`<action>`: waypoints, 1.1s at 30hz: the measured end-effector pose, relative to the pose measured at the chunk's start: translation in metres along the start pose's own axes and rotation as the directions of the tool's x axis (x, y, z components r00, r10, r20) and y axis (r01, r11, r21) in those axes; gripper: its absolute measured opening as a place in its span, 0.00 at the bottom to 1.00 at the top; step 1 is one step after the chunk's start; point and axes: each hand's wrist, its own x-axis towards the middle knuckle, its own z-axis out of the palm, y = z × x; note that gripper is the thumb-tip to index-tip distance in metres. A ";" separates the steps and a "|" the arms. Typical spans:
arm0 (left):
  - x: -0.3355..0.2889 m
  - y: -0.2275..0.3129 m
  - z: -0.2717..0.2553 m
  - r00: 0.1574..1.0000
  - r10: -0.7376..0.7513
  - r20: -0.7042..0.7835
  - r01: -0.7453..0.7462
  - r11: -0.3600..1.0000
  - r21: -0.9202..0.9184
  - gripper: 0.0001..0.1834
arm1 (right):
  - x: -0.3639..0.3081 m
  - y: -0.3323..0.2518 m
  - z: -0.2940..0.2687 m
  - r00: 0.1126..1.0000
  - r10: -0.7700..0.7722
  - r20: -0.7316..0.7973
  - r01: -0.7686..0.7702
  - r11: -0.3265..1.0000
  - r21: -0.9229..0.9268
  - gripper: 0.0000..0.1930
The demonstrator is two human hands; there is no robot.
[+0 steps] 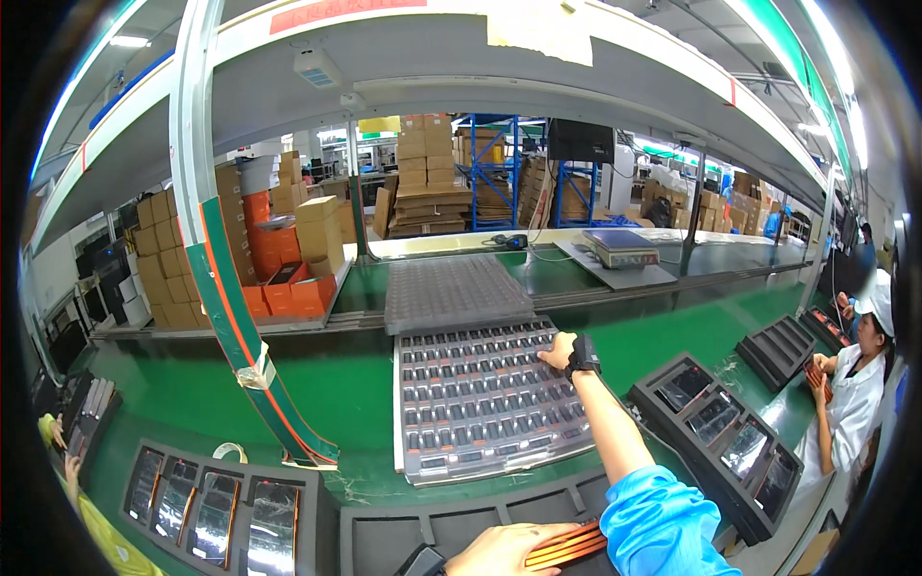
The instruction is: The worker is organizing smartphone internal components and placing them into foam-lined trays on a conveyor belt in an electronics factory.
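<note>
My left hand [514,551], at the lower edge, is closed round a stack of flat black pieces with orange edges [569,547]. My right hand [557,351] reaches forward to the right side of a clear plastic tray [413,461], whose pockets hold rows of small dark parts [480,384]. Its fingers are bent together over a pocket near the far right corner; what they pinch is hidden. A black foam tray with wide slots [384,531] lies under and beside my left hand.
More clear trays [456,288] lie behind the filled one. Black foam trays with glossy flat panels stand left [216,509] and right [715,422]. A green-orange post [226,288] rises at left. A scale [622,252] sits farther back. Co-workers are at right [855,384] and left [96,518].
</note>
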 end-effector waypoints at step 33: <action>0.004 -0.006 -0.001 0.999 0.032 -0.003 -0.032 0.999 -0.016 0.36 | 0.011 0.004 -0.006 0.999 0.040 -0.013 -0.041 0.998 -0.050 0.19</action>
